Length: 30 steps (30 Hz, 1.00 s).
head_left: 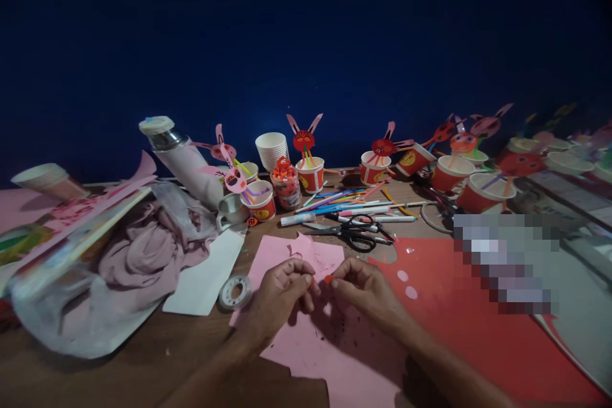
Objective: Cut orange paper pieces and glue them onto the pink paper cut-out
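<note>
Over a pink paper sheet (pixel 354 350), my left hand (pixel 289 290) and my right hand (pixel 361 287) face each other with a narrow gap between them. Each one pinches a tiny red piece, seemingly paper; one red piece (pixel 329 279) shows at the right fingertips, and the left one is mostly hidden by the fingers. Behind the hands lie torn pink paper (pixel 306 252) and black-handled scissors (pixel 358 233). Two small pink paper circles (pixel 410 293) rest on a red paper sheet (pixel 459 331) to the right. Dark scraps dot the pink sheet.
A tape roll (pixel 236 293) sits left of my hands, near white paper (pixel 205 287) and a bundled cloth (pixel 148 255). Markers (pixel 354 204), a glue stick (pixel 297 220), a jar (pixel 285 188), a leaning thermos (pixel 186 162) and several paper-cup rabbits (pixel 310 175) line the back.
</note>
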{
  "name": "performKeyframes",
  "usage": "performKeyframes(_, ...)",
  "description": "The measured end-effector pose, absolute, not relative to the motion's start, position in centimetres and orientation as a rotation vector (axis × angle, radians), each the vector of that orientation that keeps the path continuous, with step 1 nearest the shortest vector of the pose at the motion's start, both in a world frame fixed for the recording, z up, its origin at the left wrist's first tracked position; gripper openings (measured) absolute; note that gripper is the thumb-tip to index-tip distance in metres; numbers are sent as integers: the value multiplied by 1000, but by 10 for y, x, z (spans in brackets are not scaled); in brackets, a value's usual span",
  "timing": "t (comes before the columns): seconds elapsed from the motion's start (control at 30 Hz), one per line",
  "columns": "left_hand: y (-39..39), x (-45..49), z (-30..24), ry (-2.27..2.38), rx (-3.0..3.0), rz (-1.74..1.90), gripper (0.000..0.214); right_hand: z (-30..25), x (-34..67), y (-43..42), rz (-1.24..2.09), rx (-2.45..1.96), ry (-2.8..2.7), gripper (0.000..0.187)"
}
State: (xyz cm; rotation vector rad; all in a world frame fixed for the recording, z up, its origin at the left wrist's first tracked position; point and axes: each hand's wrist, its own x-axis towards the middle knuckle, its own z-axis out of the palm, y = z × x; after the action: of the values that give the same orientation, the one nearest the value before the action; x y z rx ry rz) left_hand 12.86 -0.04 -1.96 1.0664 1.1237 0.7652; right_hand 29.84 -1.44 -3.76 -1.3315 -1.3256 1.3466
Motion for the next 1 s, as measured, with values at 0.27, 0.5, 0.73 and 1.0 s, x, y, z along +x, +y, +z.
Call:
performKeyframes(0.27,-1,132,-20,1170,1136,756,30,-30,299,-11,1458,-1263,-1301,21)
performKeyframes(0.5,-3,132,-22,1154,1092,747,30,-36,297,-12,1415,-1307,-1342,26)
performKeyframes(0.73,-5,132,-27,1139,1025,721,25,-32,294,-15,1354,-1331,-1431,29)
performKeyframes(1.0,-8,131,-39,1088,1035,701,31,-19,290,-21,1139,-1598,-1616,20)
